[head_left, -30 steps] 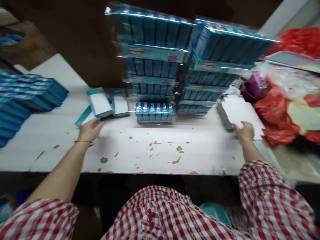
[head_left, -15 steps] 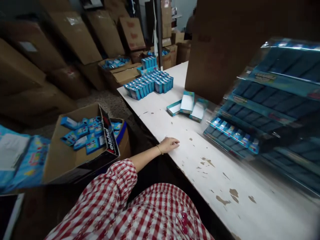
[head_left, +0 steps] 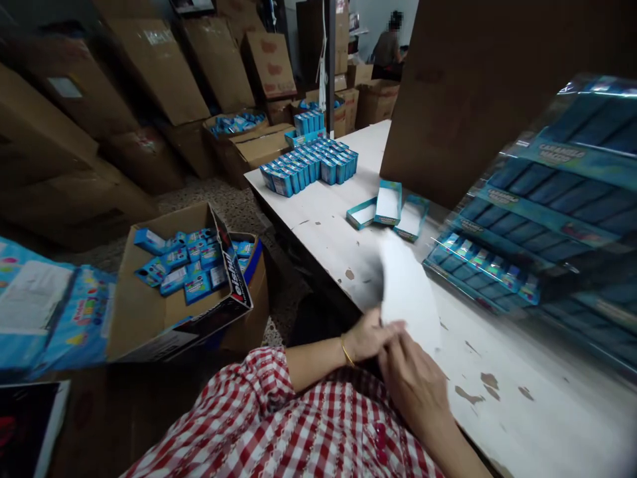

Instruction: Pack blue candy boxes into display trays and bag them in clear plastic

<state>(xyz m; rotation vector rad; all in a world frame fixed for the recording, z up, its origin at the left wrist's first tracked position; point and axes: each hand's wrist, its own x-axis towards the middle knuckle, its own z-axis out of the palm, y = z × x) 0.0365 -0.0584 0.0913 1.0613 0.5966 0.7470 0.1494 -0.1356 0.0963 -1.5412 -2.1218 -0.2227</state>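
Note:
A white sheet of paper or thin card [head_left: 408, 292] stands bent and tilted over the near edge of the white table [head_left: 497, 352]. Both hands pinch its lower end: my left hand [head_left: 368, 335] from the left, my right hand [head_left: 415, 378] close beside it with the fingers almost touching. The sheet's far side is hidden, and its left part is smeared by motion. Beyond it lie several shallow blue trays with white insides [head_left: 388, 201], apart from my hands.
Small blue boxes [head_left: 308, 162] stand in rows at the table's far left corner. At right is a plastic-wrapped stack of filled blue trays [head_left: 537, 192]. An open carton [head_left: 122, 318] of blue packets sits at left. A large brown carton [head_left: 438, 86] rises behind; a person [head_left: 387, 50] is farther back.
My right hand has come into view. A white sheet is now between both hands. My left hand has left the table edge and moved nearer my body.

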